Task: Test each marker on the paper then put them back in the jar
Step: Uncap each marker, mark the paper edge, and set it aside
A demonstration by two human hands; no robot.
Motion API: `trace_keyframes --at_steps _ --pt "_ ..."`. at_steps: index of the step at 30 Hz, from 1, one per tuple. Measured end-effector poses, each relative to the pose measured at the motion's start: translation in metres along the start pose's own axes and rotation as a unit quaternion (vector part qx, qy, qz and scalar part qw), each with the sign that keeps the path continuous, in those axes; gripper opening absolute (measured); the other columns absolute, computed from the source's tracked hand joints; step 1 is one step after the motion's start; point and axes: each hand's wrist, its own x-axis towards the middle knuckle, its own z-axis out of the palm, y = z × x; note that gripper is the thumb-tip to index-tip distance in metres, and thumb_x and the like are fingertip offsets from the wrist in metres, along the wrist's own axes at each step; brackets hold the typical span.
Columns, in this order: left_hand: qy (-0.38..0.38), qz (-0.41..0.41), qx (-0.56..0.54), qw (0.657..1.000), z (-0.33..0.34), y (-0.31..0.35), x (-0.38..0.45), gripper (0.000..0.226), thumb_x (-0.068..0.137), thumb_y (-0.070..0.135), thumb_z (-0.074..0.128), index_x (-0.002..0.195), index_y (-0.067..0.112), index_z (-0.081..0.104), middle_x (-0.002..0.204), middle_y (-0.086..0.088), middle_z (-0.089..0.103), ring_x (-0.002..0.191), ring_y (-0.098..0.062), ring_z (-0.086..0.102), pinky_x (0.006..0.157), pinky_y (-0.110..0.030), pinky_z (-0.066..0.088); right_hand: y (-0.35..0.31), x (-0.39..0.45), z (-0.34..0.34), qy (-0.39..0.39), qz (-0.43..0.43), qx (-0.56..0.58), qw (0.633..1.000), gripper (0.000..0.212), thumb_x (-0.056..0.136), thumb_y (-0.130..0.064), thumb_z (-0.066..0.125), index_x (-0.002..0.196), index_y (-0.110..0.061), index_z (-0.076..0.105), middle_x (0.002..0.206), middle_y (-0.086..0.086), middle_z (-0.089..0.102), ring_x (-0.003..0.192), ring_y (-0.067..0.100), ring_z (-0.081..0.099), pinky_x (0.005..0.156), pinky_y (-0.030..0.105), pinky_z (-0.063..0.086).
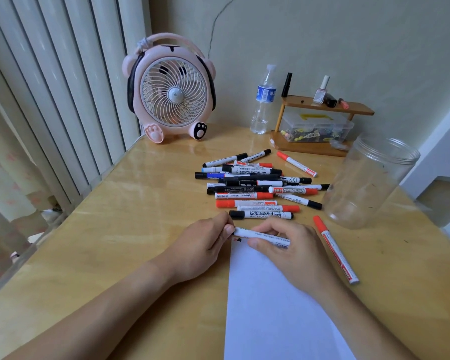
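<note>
Both hands hold one white-barrelled marker level over the top edge of the white paper. My left hand pinches its left end, where the cap is hidden by my fingers. My right hand grips the barrel. A small dark mark sits on the paper just under the marker. A pile of several red, black and blue markers lies beyond the hands. The clear plastic jar stands to the right with no lid and nothing inside.
A single red marker lies right of the paper, another behind the pile. At the back stand a pink fan, a water bottle and a wooden rack holding a plastic box and small bottles. The wooden table ends at the left by curtains.
</note>
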Motion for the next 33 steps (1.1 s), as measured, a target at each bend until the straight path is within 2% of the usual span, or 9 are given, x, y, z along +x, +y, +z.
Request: trace_keyframes --at_steps 4,9,12,16,21,24,26,28,33 --pt "-0.008 0.007 0.007 1.000 0.001 0.002 -0.002 0.027 0.106 0.045 0.028 0.094 0.029 0.045 0.068 0.013 0.046 0.066 -0.010 0.047 0.058 -0.022 0.031 -0.005 0.004 -0.016 -0.042 0.004 -0.048 0.998 0.009 0.087 -0.041 0.079 0.085 -0.036 0.071 0.076 -0.009 0.069 0.067 0.012 0.057 0.060 0.036 0.046" --pt "0.004 0.031 -0.023 0.999 0.001 0.010 0.001 0.023 0.108 0.044 0.036 0.107 0.027 0.051 0.076 0.016 0.050 0.071 -0.010 0.050 0.066 -0.029 0.041 -0.005 0.003 -0.031 -0.085 -0.056 -0.110 0.989 0.022 0.079 -0.037 0.084 0.073 -0.031 0.064 0.073 -0.009 0.054 0.074 0.012 0.053 0.060 0.025 0.040" --pt "0.045 0.007 -0.012 0.999 -0.002 0.008 0.003 0.031 0.104 0.050 0.040 0.127 0.030 0.046 0.094 0.016 0.052 0.092 -0.009 0.051 0.082 -0.029 0.043 0.009 0.002 -0.036 -0.027 -0.015 -0.118 0.993 0.025 0.083 -0.028 0.078 0.073 -0.023 0.056 0.060 -0.007 0.044 0.060 0.013 0.044 0.056 0.033 0.035" --pt "0.057 0.003 0.083 0.995 -0.006 -0.003 -0.001 0.041 0.094 0.045 0.050 0.132 0.032 0.045 0.112 0.014 0.043 0.111 -0.006 0.046 0.097 -0.038 0.043 0.035 0.006 -0.052 0.087 0.076 -0.161 0.980 0.031 0.090 -0.026 0.071 0.071 -0.023 0.048 0.050 -0.007 0.041 0.051 0.014 0.039 0.050 0.033 0.032" --pt "0.053 -0.004 0.135 0.989 -0.003 -0.005 0.001 0.041 0.091 0.045 0.043 0.129 0.032 0.052 0.123 0.014 0.045 0.117 -0.016 0.047 0.098 -0.047 0.044 0.052 0.002 -0.056 0.095 0.124 -0.246 0.957 0.020 0.091 -0.028 0.069 0.091 -0.019 0.051 0.069 -0.007 0.050 0.066 0.021 0.052 0.052 0.034 0.037" --pt "0.062 -0.008 0.155 0.986 -0.002 -0.008 0.002 0.042 0.093 0.038 0.045 0.133 0.033 0.052 0.129 0.013 0.049 0.121 -0.016 0.048 0.098 -0.044 0.044 0.056 0.001 -0.058 0.104 0.145 -0.262 0.948 0.025 0.092 -0.028 0.070 0.100 -0.016 0.050 0.091 0.000 0.061 0.085 0.027 0.059 0.065 0.039 0.049" --pt "0.071 -0.013 0.165 0.984 -0.002 -0.012 0.005 0.044 0.093 0.034 0.048 0.137 0.032 0.053 0.132 0.011 0.052 0.122 -0.018 0.051 0.097 -0.043 0.046 0.058 0.001 -0.059 0.112 0.161 -0.254 0.947 0.028 0.093 -0.034 0.070 0.102 -0.017 0.050 0.102 0.003 0.060 0.094 0.029 0.059 0.071 0.039 0.049" --pt "0.079 -0.018 0.165 0.983 -0.002 -0.015 0.011 0.044 0.095 0.032 0.048 0.138 0.032 0.055 0.133 0.008 0.056 0.122 -0.020 0.054 0.096 -0.044 0.048 0.057 0.001 -0.060 0.130 0.170 -0.241 0.947 0.030 0.094 -0.039 0.069 0.102 -0.016 0.053 0.105 0.005 0.056 0.097 0.029 0.056 0.073 0.038 0.046" --pt "0.096 -0.018 0.202 0.975 0.004 -0.010 0.024 0.038 0.095 0.026 0.062 0.132 0.034 0.060 0.132 0.010 0.059 0.120 -0.021 0.051 0.090 -0.038 0.043 0.052 0.001 -0.060 0.146 0.197 -0.242 0.939 0.019 0.095 -0.027 0.068 0.095 -0.013 0.055 0.105 0.009 0.053 0.099 0.035 0.057 0.075 0.039 0.048"
